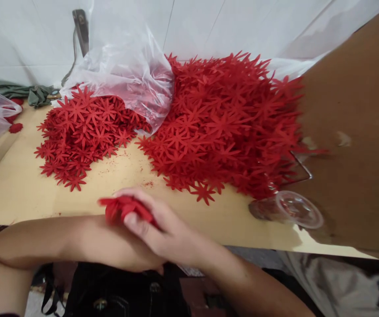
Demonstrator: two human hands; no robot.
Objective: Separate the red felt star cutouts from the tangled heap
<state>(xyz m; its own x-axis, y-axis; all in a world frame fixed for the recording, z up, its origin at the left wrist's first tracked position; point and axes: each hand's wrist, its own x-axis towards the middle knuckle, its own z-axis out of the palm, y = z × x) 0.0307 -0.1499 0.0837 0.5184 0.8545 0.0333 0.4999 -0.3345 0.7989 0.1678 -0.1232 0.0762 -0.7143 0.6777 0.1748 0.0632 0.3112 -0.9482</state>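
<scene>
At the near edge of the pale wooden table [17, 189], we see the right hand [156, 229] curled over a small bunch of red star-shaped felt cut-outs [123, 208], its thumb pressed onto the bunch from the front. The left hand [126, 253] lies under the right one, mostly covered by it, so we cannot tell whether its fingers are closed or spread.

Well beyond the hands, a large heap of the same red felt stars [229, 123] covers the middle of the table. A smaller heap of red stars [80, 132] lies to its left, spilling from under a crumpled clear plastic bag [126, 70]. A clear plastic cup [288, 209] lies on its side near the table's right front edge, just below the large heap. A brown cardboard sheet [354, 132] stands at the right.
</scene>
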